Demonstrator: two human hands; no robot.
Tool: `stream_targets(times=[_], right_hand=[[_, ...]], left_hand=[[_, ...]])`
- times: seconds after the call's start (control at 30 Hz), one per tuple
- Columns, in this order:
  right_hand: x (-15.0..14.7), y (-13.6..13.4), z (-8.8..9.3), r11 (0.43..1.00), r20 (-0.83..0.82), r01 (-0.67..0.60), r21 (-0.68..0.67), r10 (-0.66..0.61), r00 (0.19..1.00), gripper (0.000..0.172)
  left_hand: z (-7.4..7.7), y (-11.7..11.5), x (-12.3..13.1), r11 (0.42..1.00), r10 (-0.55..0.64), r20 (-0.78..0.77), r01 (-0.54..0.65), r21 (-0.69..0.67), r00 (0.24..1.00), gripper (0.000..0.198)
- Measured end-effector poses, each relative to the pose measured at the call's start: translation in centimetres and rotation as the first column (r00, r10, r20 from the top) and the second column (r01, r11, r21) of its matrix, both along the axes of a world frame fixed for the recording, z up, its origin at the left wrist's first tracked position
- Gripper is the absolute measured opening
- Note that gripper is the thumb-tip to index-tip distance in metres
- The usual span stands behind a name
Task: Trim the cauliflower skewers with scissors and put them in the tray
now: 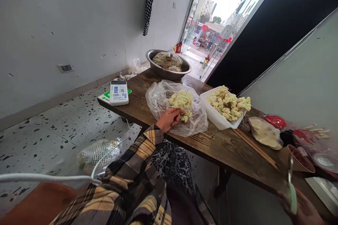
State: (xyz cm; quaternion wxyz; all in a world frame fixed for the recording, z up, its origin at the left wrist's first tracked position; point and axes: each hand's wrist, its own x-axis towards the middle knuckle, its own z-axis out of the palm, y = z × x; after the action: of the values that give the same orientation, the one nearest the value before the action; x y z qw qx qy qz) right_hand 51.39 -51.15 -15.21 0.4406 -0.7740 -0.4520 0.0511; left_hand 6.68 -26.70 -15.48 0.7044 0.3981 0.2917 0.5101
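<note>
My left hand (pixel 169 119) reaches into a clear plastic bag (pixel 158 100) lying on the wooden table (pixel 211 147). Its fingers are curled on a piece of the cauliflower (pixel 181 100) heaped in the bag. My right hand (pixel 303 211) is low at the bottom right corner, below the table's near edge. It is closed round a blurred pale green tool (pixel 291 190) that points upward. I cannot make out what the tool is. My plaid sleeve runs from the bottom centre up to the bag.
A white tray (pixel 219 121) of cauliflower pieces stands right of the bag, with bamboo skewers (pixel 253 144) beside it. A metal basin (pixel 169 72) sits at the far end and a white device (pixel 118 92) at the left corner. Bags and a paper cup (pixel 298 158) crowd the right end; a net bag (pixel 97 151) lies on the floor.
</note>
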Motion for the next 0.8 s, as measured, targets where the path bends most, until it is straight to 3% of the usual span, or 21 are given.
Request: stream_targets(times=[0.07,0.13,0.2,0.27,0.37,0.57,0.8], right_hand=[[-2.8,1.5,0.5,0.993,-0.194,-0.031,-0.110,0.010,0.981,0.072],[-6.7,3.7,1.5,0.975,-0.174,-0.158,-0.158,0.130,0.976,0.074],[-11.0,6.4,2.6,0.914,-0.039,-0.361,-0.187,0.360,0.932,0.064],[-15.1,8.9,3.6,0.821,0.151,-0.532,-0.208,0.564,0.812,0.051],[-19.5,12.0,4.5,0.748,0.359,-0.642,-0.172,0.654,0.666,0.044],[-22.7,15.6,5.0,0.718,0.476,-0.643,-0.268,0.679,0.559,0.046],[-23.4,17.1,4.0,0.726,0.490,-0.635,-0.265,0.668,0.559,0.049]], left_hand=[[-0.1,0.0,0.2,1.000,0.008,-0.023,-0.008,0.012,1.000,0.033],[-0.2,-0.1,0.4,1.000,0.018,-0.046,-0.017,0.023,0.999,0.032],[-0.1,-0.2,0.5,0.999,0.028,-0.066,-0.026,0.031,0.997,0.032],[0.0,-0.4,0.5,0.998,0.037,-0.096,-0.032,0.050,0.995,0.032],[0.1,-0.6,0.5,0.996,0.055,-0.146,-0.043,0.081,0.988,0.035],[0.2,-0.4,0.5,0.994,0.104,-0.156,-0.098,0.046,0.982,0.040],[0.2,-0.3,0.6,0.990,0.142,-0.170,-0.139,0.031,0.975,0.036]])
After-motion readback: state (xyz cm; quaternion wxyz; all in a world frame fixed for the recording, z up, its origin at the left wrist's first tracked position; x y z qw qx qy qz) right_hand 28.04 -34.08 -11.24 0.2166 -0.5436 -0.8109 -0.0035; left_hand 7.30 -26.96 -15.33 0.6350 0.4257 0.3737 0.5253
